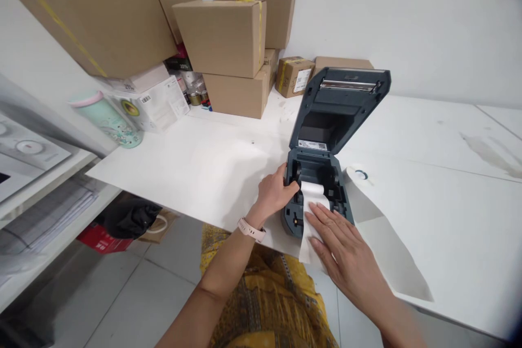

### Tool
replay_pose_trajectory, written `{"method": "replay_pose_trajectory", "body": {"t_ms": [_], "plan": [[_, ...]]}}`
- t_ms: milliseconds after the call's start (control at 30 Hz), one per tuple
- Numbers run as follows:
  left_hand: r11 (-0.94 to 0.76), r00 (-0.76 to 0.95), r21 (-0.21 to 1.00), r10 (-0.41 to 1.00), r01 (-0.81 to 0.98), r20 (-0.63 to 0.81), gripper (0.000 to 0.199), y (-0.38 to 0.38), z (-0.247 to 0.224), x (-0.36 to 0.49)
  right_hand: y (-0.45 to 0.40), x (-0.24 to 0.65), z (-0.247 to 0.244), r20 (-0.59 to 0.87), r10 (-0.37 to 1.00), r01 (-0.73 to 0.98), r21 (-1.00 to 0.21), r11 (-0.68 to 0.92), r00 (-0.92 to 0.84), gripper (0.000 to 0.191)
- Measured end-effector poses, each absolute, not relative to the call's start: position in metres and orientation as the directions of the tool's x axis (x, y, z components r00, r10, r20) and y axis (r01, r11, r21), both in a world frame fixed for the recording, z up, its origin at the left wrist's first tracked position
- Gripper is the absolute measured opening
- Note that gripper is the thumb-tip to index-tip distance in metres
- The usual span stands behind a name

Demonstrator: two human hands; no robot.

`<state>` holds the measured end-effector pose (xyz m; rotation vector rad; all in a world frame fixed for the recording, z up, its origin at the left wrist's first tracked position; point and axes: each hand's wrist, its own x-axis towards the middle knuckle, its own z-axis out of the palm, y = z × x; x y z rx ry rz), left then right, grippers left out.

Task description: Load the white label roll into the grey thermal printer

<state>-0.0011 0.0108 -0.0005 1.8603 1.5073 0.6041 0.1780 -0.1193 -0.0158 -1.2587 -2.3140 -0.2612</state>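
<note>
Right of the frame's centre, a dark printer (320, 166) with raised lid (346, 102) is placed on the tabletop (212, 163). Its left wall is clamped by the left hand (274, 190). The white paper strip (308, 232) inside is touched by the right hand (341, 242), whose fingers are kept straight, not closed.

The single head view looks forward and steeply down across the tabletop (216, 168). The hands (272, 191) (342, 244) and printer (319, 160) sit close; cardboard boxes (222, 38) and the wall (391, 11) stand farther back.
</note>
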Motion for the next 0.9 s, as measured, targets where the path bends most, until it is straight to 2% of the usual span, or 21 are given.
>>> {"method": "replay_pose_trajectory", "body": {"t_ms": [267,900], "plan": [[-0.127,0.242,0.718,0.968,0.684,-0.06,0.067,0.009,-0.005,-0.001,-0.12,0.187,-0.009,0.468,0.76,0.799,-0.167,0.578,-0.452,0.044],[-0.107,0.259,0.72,0.96,0.686,-0.104,0.067,0.012,-0.001,-0.003,-0.122,0.187,-0.016,0.479,0.772,0.79,-0.23,0.569,-0.417,0.054]]}}
